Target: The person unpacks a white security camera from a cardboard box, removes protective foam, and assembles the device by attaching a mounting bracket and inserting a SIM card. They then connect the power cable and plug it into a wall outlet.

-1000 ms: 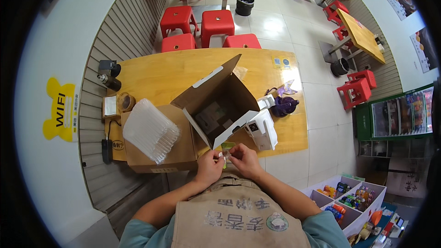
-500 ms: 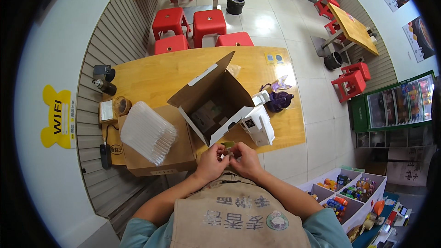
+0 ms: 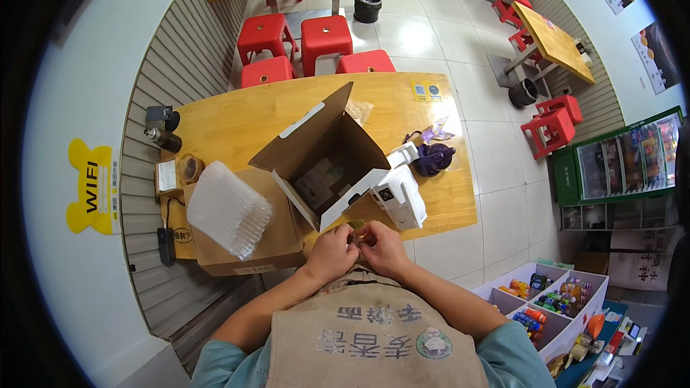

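Observation:
My left hand (image 3: 333, 250) and my right hand (image 3: 384, 250) meet at the table's near edge, in front of my apron. Both have their fingers pinched together around a small greenish thing (image 3: 356, 224), mostly hidden by the fingers. Just beyond them stands an open cardboard box (image 3: 295, 151), flaps spread, with something flat and pale at its bottom. Against its right side sits a white boxy device (image 3: 402, 197) with a dark lens-like square. Left of the box, an inflated clear air-column wrap (image 3: 228, 208) lies on a closed brown carton (image 3: 215, 255).
On the wooden table (image 3: 230, 118), a purple pot-like object (image 3: 434, 160) with a ribbon stands at the right. Along the left wall are a dark bottle (image 3: 164, 139), a round tub (image 3: 190, 167) and a black power adapter (image 3: 166, 244). Red stools (image 3: 325, 39) stand beyond; drink bins (image 3: 553, 298) lie lower right.
The view has shifted slightly, so the box and table sit a little differently. My hands stay together at the same spot, with only small finger movement.

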A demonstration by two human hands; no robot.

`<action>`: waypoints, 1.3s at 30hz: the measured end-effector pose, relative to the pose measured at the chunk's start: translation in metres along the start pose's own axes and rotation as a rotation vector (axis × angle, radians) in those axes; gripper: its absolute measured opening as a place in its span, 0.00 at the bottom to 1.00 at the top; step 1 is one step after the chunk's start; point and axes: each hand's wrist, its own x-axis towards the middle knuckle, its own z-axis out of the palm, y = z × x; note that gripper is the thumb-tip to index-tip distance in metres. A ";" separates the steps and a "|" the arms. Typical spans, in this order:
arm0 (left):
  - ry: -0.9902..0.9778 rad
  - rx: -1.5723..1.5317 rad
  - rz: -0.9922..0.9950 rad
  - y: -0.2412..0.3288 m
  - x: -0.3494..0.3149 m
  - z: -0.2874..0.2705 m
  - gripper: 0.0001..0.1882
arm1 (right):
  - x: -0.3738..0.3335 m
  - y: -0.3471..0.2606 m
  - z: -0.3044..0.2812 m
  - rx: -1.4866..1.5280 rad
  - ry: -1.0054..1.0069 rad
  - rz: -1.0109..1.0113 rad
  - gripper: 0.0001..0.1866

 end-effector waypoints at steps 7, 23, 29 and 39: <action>0.040 -0.212 -0.059 0.005 0.003 0.009 0.11 | 0.004 0.006 -0.009 0.017 -0.009 0.039 0.10; 0.112 -0.313 -0.079 0.001 0.006 0.019 0.09 | 0.012 0.006 -0.021 -0.056 -0.089 -0.203 0.06; 0.170 -0.299 -0.099 0.005 0.004 0.023 0.09 | 0.011 0.012 -0.018 -0.085 -0.080 -0.206 0.06; 0.122 -0.562 -0.131 -0.012 0.000 0.031 0.11 | 0.006 0.033 -0.008 0.309 -0.022 0.103 0.05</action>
